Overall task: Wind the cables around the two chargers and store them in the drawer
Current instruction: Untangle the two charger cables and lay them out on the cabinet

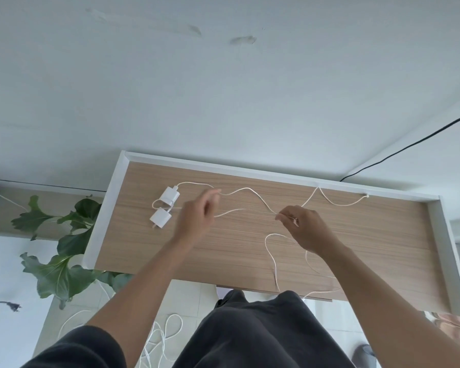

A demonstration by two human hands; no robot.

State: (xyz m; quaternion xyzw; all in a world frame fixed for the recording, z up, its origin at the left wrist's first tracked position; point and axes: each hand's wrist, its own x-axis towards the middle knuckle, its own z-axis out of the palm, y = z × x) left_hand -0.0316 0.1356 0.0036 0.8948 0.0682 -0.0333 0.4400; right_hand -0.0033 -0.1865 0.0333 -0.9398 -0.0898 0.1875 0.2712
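While the right hand pinched a white cable over the surface, the left hand, blurred, hovered near two chargers, fingers loosely extended; grip unclear.

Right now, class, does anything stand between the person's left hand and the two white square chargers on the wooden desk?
Nothing visible does. The left hand hovers just right of the two white square chargers, with only bare wooden desk and thin white cable between them. No drawer shows in this view.
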